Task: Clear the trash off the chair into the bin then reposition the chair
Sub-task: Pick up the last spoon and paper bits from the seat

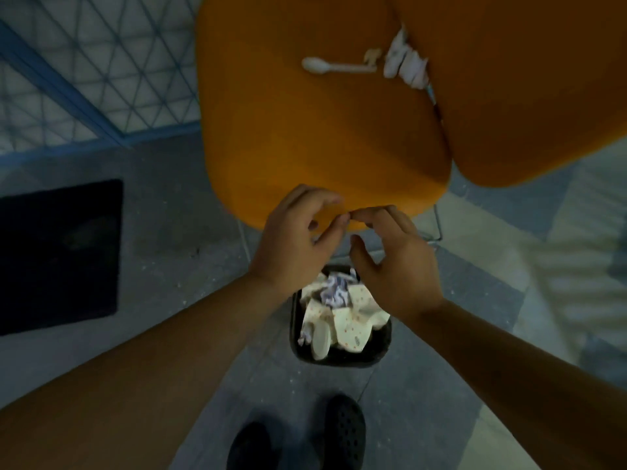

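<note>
- Lying across the orange chair (305,130) seat, near the crease where seat meets backrest, is a white plastic spoon (334,65), its long axis running left-right, bowl pointing left; crumpled white wrappers (405,64) are sitting just beside its handle end.
- The bin (380,347) is standing on the floor just in front of the seat's front edge, holding crumpled paper.
- The left hand (298,239) and right hand (395,262) are hovering above the bin, fingers loosely curled, fingertips touching, gripping nothing visible.
- Grey floor (176,225) is lying open left; a dark mat (59,256) is sitting further out.
- No writing is showing legibly.
</note>
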{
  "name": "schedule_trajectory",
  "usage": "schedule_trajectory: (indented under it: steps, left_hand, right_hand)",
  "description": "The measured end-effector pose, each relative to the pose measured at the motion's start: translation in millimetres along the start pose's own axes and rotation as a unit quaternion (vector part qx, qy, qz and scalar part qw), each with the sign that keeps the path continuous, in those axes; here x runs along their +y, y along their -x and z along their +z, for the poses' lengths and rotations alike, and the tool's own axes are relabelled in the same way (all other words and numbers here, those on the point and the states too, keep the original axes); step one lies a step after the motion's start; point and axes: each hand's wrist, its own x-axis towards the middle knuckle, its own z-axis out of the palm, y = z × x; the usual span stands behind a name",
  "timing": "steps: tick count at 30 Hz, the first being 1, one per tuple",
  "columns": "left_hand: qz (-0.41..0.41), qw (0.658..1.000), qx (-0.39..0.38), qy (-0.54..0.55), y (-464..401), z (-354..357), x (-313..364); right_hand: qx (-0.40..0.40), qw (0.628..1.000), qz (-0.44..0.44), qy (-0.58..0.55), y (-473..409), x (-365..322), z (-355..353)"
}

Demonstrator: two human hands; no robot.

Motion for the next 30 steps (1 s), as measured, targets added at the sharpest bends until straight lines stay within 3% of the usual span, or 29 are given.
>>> schedule_trajectory:
  steps: [9, 16, 20, 25, 30]
  left_hand:
    - [0.04, 0.997, 0.045, -0.044, -119, -26, 11]
    - [0.043, 0.995, -0.001, -0.085, -225, -16, -39]
    - [0.003, 0.989, -0.039, -0.145, -281, -11, -77]
    - [-0.054, 0.96, -0.143, -0.235, -335, -14, -120]
    - [0.019, 0.96, -0.153, -0.232, -355, -25, -139]
  right_hand:
    - [0.064, 0.996, -0.017, 0.067, -97, 19, -46]
    - [0.033, 0.996, 0.048, 0.067, -162, 78, -28]
    - [0.013, 0.997, 0.058, 0.058, -208, 105, -7]
    - [-0.013, 0.995, 0.059, 0.074, -277, 124, 10]
    - [-0.075, 0.991, 0.041, 0.106, -344, 133, 13]
